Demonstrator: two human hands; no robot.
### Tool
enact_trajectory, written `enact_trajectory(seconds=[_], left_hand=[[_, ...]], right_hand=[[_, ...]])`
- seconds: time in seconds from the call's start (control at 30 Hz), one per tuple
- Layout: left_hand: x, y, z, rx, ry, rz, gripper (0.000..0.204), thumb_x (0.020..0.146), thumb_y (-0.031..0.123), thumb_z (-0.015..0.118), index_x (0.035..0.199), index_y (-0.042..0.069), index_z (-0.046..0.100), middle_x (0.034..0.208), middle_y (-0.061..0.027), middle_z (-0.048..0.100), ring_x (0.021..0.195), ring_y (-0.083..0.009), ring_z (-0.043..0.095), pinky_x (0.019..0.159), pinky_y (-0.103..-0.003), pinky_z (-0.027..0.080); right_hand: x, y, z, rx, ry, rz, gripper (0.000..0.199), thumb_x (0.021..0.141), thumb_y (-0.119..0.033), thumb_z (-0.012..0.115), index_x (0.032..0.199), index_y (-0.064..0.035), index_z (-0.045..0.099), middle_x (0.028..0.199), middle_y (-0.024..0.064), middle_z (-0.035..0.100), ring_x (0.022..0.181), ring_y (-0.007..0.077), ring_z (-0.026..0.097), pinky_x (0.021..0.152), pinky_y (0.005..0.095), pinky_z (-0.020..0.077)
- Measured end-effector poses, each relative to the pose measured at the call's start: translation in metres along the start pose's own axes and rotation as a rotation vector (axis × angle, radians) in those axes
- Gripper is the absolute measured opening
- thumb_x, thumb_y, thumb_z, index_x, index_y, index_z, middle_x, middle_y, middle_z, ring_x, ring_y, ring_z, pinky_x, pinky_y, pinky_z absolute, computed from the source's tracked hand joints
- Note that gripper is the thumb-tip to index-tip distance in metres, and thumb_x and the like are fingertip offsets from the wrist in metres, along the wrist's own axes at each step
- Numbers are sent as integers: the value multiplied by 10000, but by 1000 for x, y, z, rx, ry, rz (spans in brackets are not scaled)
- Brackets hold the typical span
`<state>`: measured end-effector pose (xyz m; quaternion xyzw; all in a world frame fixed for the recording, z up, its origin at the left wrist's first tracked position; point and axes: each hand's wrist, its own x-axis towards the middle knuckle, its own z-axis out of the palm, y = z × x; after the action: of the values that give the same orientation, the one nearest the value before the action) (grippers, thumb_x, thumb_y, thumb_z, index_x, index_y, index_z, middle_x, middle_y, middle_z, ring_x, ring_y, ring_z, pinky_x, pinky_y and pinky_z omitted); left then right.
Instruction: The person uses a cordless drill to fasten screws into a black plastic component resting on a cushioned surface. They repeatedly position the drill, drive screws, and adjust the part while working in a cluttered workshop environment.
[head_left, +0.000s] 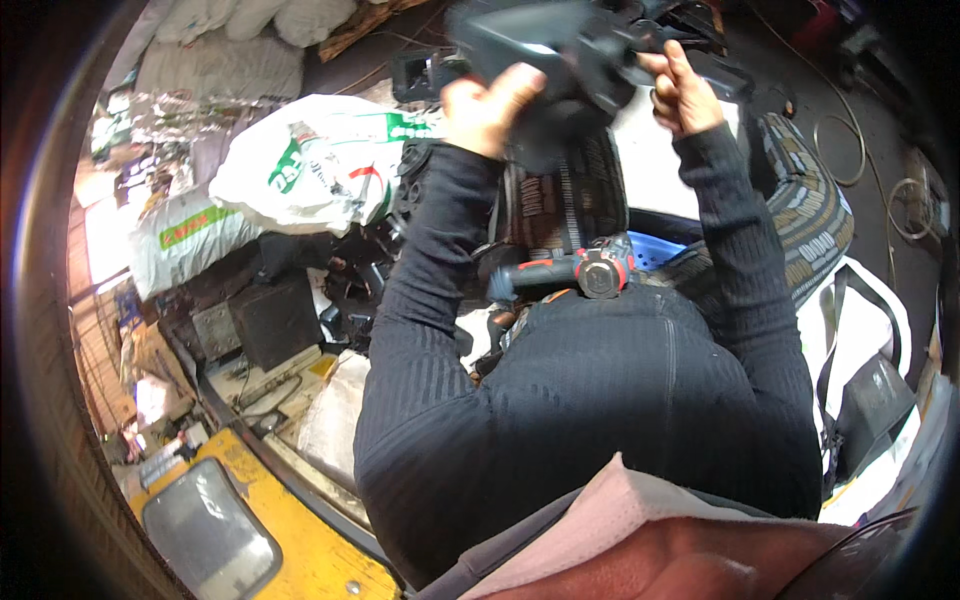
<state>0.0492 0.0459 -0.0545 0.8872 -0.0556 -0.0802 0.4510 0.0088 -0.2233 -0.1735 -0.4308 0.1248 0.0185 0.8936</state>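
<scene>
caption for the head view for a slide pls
Left hand and right hand grip a bulky black plastic part raised above a red-and-grey power drill on the lap.

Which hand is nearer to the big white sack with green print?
Left. The left hand grips the dark part just right of the white sack; the right hand holds the part's far side, farther away.

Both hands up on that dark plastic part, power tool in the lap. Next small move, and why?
Probably lower the dark plastic part toward the lap. The left hand and right hand both grip it raised, so neither is free for the red and black power tool resting below.
</scene>
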Motion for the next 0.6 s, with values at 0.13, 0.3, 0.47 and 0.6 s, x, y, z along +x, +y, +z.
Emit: enact_trajectory(seconds=[0.13, 0.3, 0.47, 0.6], left_hand=[[114, -80, -60, 271, 399, 69, 511, 685, 451, 786, 627, -32, 632, 550, -122, 581, 439, -209, 466, 498, -367, 432], [205, -253, -62, 654, 394, -353, 489, 771, 374, 650, 853, -106, 678, 835, -297, 662, 864, -347, 686, 778, -404, 523], [203, -328, -1, 801, 200, -855, 452, 785, 355, 665, 1063, -1, 684, 1133, -180, 659, 1053, -300, 644, 911, -386, 499], [200, -374, -45, 1099, -60, -871, 507, 779, 369, 688, 1177, 59, 634, 1216, -161, 620, 1120, -257, 610, 919, -408, 492]], right_hand=[[62, 6, -90, -992, 276, -293, 520, 860, -554, 586, 1126, -118, 686, 1075, 65, 692, 986, 171, 637, 864, 298, 468], [68, 35, -146, -1639, 343, 141, 618, 825, -646, 530, 1211, -175, 638, 1173, 113, 650, 1104, 285, 606, 957, 370, 452], [47, 42, -146, -1899, 358, 284, 592, 854, -653, 459, 1043, -151, 710, 985, 131, 699, 909, 305, 670, 835, 436, 508], [50, 48, -126, -1822, 324, 214, 554, 861, -624, 475, 1008, -148, 719, 950, 106, 706, 850, 307, 679, 815, 436, 513]])
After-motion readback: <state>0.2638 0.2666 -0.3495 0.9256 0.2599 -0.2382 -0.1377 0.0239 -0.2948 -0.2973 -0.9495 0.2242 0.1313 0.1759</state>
